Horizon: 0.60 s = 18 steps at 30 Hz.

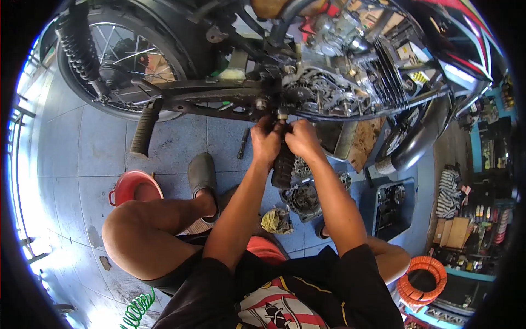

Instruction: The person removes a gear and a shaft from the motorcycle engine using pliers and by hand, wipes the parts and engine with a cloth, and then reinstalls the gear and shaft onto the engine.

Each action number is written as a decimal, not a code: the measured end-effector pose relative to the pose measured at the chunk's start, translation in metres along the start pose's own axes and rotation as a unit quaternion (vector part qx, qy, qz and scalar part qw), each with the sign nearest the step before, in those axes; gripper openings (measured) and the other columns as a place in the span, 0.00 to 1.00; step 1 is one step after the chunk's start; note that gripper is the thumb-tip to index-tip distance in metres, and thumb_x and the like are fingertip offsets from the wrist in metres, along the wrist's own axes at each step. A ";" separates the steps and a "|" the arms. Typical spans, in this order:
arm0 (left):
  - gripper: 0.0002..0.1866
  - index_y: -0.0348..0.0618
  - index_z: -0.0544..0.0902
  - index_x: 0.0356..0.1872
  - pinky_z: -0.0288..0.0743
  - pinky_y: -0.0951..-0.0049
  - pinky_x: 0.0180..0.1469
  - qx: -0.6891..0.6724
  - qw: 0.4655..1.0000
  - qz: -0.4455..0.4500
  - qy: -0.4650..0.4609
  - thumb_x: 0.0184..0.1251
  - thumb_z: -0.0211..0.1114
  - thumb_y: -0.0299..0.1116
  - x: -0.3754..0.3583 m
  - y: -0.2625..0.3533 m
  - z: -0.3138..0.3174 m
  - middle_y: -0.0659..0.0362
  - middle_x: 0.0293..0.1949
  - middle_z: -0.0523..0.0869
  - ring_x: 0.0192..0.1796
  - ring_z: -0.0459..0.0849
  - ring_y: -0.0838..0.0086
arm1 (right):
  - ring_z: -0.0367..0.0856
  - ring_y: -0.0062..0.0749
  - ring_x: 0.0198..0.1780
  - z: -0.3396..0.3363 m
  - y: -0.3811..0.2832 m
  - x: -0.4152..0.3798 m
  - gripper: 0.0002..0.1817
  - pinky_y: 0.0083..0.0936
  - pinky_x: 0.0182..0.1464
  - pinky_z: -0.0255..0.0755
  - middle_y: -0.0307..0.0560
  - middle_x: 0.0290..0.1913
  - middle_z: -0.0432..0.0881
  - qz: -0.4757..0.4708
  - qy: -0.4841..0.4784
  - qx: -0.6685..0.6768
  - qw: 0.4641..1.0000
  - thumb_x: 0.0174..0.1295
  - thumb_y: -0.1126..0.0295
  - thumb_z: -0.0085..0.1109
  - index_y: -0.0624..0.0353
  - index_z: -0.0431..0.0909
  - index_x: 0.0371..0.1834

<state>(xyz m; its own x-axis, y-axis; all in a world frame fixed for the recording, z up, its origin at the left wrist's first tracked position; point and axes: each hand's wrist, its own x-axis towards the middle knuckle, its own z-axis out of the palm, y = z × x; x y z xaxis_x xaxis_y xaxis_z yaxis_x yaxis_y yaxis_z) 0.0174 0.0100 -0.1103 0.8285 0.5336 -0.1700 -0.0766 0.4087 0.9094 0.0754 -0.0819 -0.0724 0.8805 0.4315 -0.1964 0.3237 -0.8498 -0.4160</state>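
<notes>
Just below the open engine (334, 90) of a motorcycle, my left hand (266, 141) and my right hand (302, 138) are close together with fingers curled in. Both are closed at the lower edge of the frame, by a pale metal shaft end (282, 114). What the fingertips hold is hidden by the hands themselves. Between my wrists a ribbed black rubber foot peg (283, 167) points toward me. Left of my left hand, a dark slim tool (243, 143) lies on the tiled floor.
Beneath my forearms lie a removed engine cover (302, 200) and a yellowish crumpled rag (277, 220). A dark tub (388, 205) holds metal parts on the right. A red basin (137, 187) stands by my left knee. Another foot peg (144, 131) juts out at left.
</notes>
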 end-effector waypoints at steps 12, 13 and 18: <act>0.19 0.34 0.78 0.53 0.73 0.76 0.47 -0.127 0.988 -0.083 -0.006 0.68 0.61 0.38 -0.005 0.010 0.001 0.58 0.42 0.84 0.41 0.81 0.75 | 0.80 0.64 0.40 -0.012 -0.021 -0.021 0.15 0.48 0.44 0.74 0.69 0.32 0.80 -0.018 0.022 0.131 0.991 0.50 0.66 0.61 0.71 0.79 0.29; 0.20 0.34 0.77 0.54 0.72 0.76 0.48 -0.115 0.990 -0.086 -0.003 0.68 0.62 0.38 -0.006 0.012 0.002 0.58 0.43 0.83 0.43 0.80 0.75 | 0.80 0.64 0.40 -0.009 -0.018 -0.021 0.14 0.48 0.44 0.74 0.69 0.32 0.80 -0.038 0.041 0.143 0.988 0.50 0.66 0.62 0.71 0.79 0.28; 0.22 0.32 0.76 0.56 0.71 0.75 0.51 -0.119 0.988 -0.092 -0.022 0.66 0.63 0.37 -0.003 0.007 -0.002 0.57 0.45 0.83 0.46 0.79 0.74 | 0.80 0.64 0.40 0.000 -0.018 -0.024 0.12 0.49 0.45 0.74 0.69 0.34 0.80 -0.057 0.101 0.110 0.987 0.49 0.69 0.61 0.71 0.79 0.29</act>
<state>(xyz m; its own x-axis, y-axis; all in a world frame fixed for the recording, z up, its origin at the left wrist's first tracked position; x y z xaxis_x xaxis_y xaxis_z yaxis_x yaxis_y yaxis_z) 0.0133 0.0131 -0.1040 0.8634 0.4033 -0.3031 -0.0466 0.6619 0.7481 0.0484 -0.0776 -0.0600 0.9011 0.4323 0.0334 0.3605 -0.7042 -0.6116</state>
